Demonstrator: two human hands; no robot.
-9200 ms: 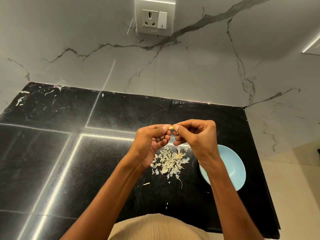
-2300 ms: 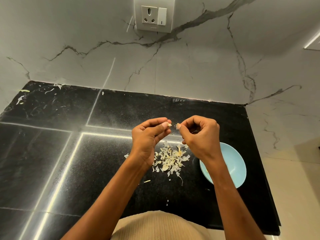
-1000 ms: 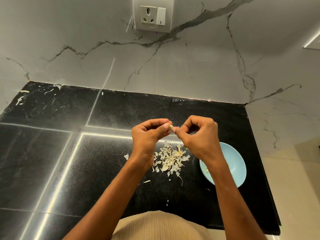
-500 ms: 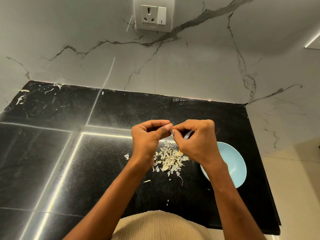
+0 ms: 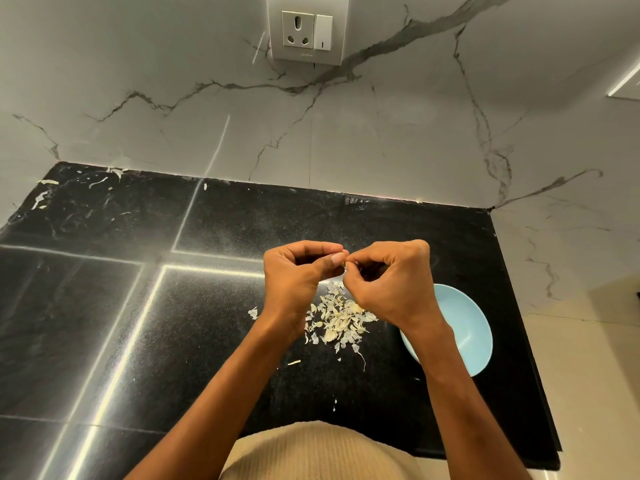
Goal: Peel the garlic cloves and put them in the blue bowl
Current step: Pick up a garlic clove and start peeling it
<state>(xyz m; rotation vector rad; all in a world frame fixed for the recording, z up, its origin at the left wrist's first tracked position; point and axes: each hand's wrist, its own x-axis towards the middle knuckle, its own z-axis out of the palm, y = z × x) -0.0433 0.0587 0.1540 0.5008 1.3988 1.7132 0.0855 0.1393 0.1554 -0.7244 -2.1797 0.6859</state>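
Note:
Both my hands are raised above the black counter with their fingertips meeting. My left hand [image 5: 296, 275] pinches a small garlic clove [image 5: 343, 264] between thumb and forefinger; only a sliver of it shows. My right hand [image 5: 391, 278] has its fingers curled and pinches at the same clove from the right. Below the hands lies a pile of pale garlic skins [image 5: 341, 318]. The blue bowl [image 5: 464, 327] stands on the counter to the right, partly behind my right wrist; its inside is mostly hidden.
The black stone counter [image 5: 173, 306] ends at a marble wall [image 5: 346, 133] behind and on the right, with a socket [image 5: 306, 29] high on it. A few stray skin flakes [image 5: 294, 362] lie near the pile. The counter's front-right corner is close to the bowl.
The hands separated briefly, then came back together on the clove. In the last half second my right hand rose slightly and its fingers curled tighter at the clove. The bowl and skins stayed put.

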